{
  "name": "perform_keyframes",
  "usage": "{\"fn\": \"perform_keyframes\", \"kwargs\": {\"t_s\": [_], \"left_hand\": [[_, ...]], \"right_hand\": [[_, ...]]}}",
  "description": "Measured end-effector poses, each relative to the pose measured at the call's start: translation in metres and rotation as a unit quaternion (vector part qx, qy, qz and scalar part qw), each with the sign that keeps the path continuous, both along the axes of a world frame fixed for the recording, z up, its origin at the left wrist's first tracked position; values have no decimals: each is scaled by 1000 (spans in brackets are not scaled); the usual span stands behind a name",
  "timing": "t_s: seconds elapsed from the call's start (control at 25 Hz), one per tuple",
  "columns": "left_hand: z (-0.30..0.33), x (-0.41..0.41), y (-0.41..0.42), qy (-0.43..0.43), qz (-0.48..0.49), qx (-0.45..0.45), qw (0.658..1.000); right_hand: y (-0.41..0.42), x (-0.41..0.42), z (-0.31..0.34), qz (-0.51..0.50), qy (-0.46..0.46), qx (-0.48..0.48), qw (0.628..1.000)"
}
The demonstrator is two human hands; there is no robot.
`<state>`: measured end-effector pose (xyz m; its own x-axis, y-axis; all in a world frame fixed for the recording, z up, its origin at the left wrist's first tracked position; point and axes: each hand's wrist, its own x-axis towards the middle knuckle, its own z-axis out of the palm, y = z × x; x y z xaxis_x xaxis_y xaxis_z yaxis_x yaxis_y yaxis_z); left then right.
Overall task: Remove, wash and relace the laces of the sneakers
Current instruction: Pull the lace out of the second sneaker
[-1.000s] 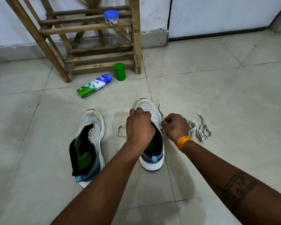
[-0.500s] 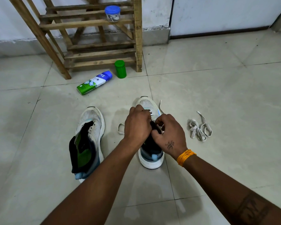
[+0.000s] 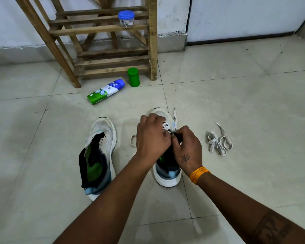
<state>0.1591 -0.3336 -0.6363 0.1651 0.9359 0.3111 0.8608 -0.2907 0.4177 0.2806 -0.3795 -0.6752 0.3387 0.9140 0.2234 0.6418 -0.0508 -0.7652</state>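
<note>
1. Both hands are at work over the right-hand sneaker; the left hand is curled over the eyelet area with its fingertips at the lace, though what exactly it pinches is hidden behind its own knuckles
2. The right hand is closed in a pinch at the black tongue or lace end just beside the left fingers; a second ago it sat out to the right of the shoe, and half a second ago it had already come in over the tongue, so the two hands have now met at one eyelet
3. That lace runs out both ways; a loop lies on the floor to the left of the shoe, and a free end trails past the toe on the right
4. Judging by this, one more crossing is being worked at the lower eyelets; whether it is going in or coming out cannot be told from the pictures
5. The other sneaker stands to the left with bare eyelets and its tongue pulled open; its loose lace lies bunched on the tiles well to the right, untouched
6. Farther back, by the wooden rack, lie a green-and-white bottle, a green container and a blue-lidded jar; none has moved
</note>
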Motion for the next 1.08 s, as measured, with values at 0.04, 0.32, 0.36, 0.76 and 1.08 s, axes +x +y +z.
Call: {"fn": "perform_keyframes", "kwargs": {"t_s": [0.04, 0.32, 0.36, 0.76, 1.08], "left_hand": [[0, 0, 1, 76, -47, 7, 996], [2, 0, 7, 64, -9, -10, 998], [1, -5, 11, -4, 56, 3, 998], [0, 5, 6, 113, -119, -35, 986], [-14, -3, 2, -40, 84, -1, 996]], "right_hand": [[-1, 0, 0, 0, 2, 4, 1000], [-4, 1, -1, -14, 23, 4, 1000], [-5, 2, -1, -22, 26, 1, 999], [-5, 4, 0, 5, 29, 0, 1000], [-7, -2, 3, -10, 24, 5, 1000]]}}
